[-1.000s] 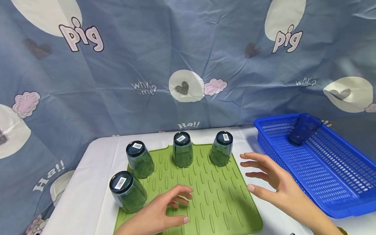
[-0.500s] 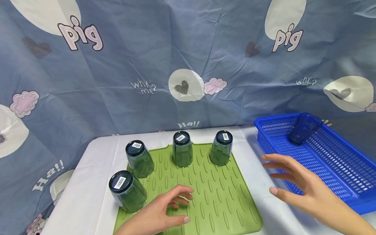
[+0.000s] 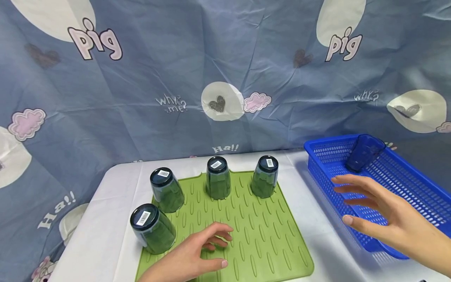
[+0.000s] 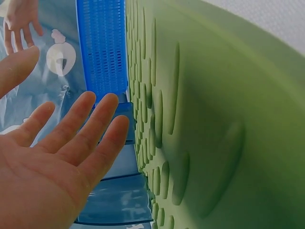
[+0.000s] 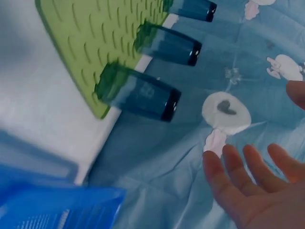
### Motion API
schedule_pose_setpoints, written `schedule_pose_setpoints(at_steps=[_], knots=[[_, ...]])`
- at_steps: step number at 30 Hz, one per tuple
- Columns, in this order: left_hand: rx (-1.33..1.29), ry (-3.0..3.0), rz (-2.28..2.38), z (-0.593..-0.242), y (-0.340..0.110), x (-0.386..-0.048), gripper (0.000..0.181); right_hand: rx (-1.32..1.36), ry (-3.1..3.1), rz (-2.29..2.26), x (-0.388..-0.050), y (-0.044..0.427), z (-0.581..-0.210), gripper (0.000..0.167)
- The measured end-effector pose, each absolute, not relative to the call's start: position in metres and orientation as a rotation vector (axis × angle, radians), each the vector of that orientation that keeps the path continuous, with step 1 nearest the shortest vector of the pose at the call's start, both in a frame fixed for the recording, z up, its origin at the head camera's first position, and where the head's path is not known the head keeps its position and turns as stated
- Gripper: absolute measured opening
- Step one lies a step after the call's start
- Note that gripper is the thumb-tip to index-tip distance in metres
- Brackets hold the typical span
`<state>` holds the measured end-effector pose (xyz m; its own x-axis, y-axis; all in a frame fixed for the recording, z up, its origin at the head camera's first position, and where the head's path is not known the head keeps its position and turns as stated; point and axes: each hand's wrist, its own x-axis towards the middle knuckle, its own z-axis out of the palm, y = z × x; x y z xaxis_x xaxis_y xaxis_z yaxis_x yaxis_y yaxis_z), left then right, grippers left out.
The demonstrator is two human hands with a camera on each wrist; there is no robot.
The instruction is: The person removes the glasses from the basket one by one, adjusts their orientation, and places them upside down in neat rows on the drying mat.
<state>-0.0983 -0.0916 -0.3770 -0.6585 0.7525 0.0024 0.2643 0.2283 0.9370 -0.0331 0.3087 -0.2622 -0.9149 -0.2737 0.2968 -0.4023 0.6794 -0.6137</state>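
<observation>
Several dark blue drinking glasses stand upside down on a green drying mat [image 3: 260, 243]: a front left glass [image 3: 155, 231], one behind it, a back middle glass [image 3: 218, 180] and a back right glass [image 3: 264, 178]. Barcode stickers show on their bases. My left hand [image 3: 195, 250] hovers over the mat, fingers loosely bent and holding nothing. Over the near left side of a blue plastic basket [image 3: 327, 192] is my right hand [image 3: 391, 215], fingers spread and bare. One more glass [image 3: 364, 152] leans tilted inside the basket's far end.
A white cloth [image 3: 105, 227] covers the table. Behind it hangs a blue patterned curtain [image 3: 158, 129]. White tabletop shows between the mat's right edge and the basket, whose raised walls face my right hand.
My right hand has moved right, from beside the mat to over the basket's near side. The left hand and the glasses have stayed in place.
</observation>
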Motion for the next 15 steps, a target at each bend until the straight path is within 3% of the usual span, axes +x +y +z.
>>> schedule_pose_setpoints(at_steps=[15], knots=[[0.923,2.036,1.433,-0.376,-0.092,-0.097,0.047,0.459,-2.752,0.859,-0.077,0.36,-0.25,0.07]])
